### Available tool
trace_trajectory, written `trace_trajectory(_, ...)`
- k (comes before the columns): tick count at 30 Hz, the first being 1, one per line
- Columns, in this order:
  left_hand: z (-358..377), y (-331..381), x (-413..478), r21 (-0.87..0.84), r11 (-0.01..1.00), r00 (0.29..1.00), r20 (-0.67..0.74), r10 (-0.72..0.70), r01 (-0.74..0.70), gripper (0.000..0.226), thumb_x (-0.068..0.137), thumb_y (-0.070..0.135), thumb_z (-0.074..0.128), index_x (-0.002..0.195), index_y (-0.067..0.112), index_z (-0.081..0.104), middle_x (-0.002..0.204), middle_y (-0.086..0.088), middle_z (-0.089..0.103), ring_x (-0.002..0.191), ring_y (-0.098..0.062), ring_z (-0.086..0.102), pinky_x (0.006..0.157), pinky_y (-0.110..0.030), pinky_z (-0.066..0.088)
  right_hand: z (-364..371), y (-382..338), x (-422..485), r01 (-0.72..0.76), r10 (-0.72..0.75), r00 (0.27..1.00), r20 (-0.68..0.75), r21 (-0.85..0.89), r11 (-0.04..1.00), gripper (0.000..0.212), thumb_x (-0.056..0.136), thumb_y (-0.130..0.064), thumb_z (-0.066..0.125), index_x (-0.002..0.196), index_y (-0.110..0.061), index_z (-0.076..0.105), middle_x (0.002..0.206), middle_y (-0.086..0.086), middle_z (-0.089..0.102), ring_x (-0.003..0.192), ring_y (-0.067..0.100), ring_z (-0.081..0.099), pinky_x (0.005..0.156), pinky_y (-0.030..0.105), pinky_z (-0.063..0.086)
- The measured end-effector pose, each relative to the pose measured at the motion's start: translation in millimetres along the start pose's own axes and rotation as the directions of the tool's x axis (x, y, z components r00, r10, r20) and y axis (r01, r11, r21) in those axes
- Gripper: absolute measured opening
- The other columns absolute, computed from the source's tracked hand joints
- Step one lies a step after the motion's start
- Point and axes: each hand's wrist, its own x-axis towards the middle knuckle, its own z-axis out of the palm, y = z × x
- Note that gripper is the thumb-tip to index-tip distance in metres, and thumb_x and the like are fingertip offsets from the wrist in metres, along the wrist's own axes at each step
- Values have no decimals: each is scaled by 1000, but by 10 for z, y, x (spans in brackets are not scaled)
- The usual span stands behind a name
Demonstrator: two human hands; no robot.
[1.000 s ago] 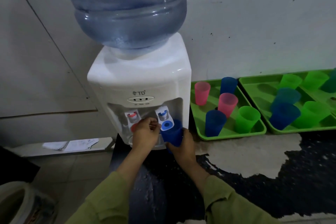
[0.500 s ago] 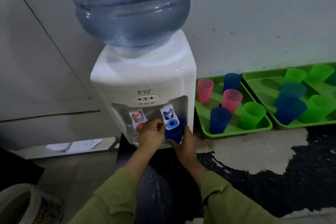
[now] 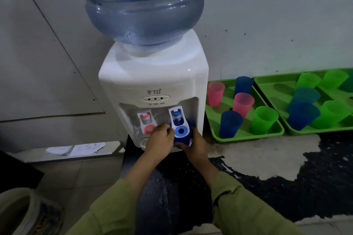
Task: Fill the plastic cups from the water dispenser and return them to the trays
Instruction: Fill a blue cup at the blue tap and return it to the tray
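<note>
The blue cup [image 3: 184, 140] sits under the blue tap lever [image 3: 179, 130] of the water dispenser [image 3: 152, 80], the right hand [image 3: 196, 144] wrapped round its lower right side. It is dark blue plastic, its rim hidden behind the lever. The left hand [image 3: 159, 139] is curled against the lever's left edge; whether it grips is unclear. The near green tray [image 3: 246, 136] holds two pink, two blue and one green cup; the second tray [image 3: 277, 89] holds green and blue ones

In dim light, a speckled white wall [image 3: 267, 25] stands behind a black counter [image 3: 328, 181] worn pale near its back edge, with grey floor tiles [image 3: 80, 175] at left.
</note>
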Motion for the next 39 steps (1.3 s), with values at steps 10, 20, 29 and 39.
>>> trace_trajectory(10,-254,70,64,-209,977,999,-5,-35,33,32,92,21,38,62,16,44,70,-12,54,70,-27,50,74,-44,47,-22,-18,43,-25,26,999,20,-68,997,63,63,-15,82,118,-17,52,115,-1,62,98,5,52,81,18,39)
trace_trajectory(20,-250,70,71,-247,967,998,7,-69,69,31,91,24,38,62,14,44,72,-15,55,72,-27,52,79,-49,49,-3,28,61,-13,14,1000,14,-93,996,66,63,-15,81,121,-19,50,120,2,62,108,17,57,89,27,45)
trace_trajectory(29,-269,54,70,-262,961,996,7,-88,87,32,88,26,39,58,18,44,64,-8,54,71,-28,54,75,-48,49,-23,3,53,-21,23,999,25,-85,996,63,63,-15,81,119,-18,51,119,3,62,108,18,57,89,29,46)
trace_trajectory(39,-260,51,62,-300,950,996,29,-87,91,30,90,20,41,62,13,45,60,-5,52,62,-23,51,69,-38,44,-26,-13,44,-32,36,999,34,-103,994,65,63,-16,81,120,-16,50,120,4,61,109,21,57,92,33,47)
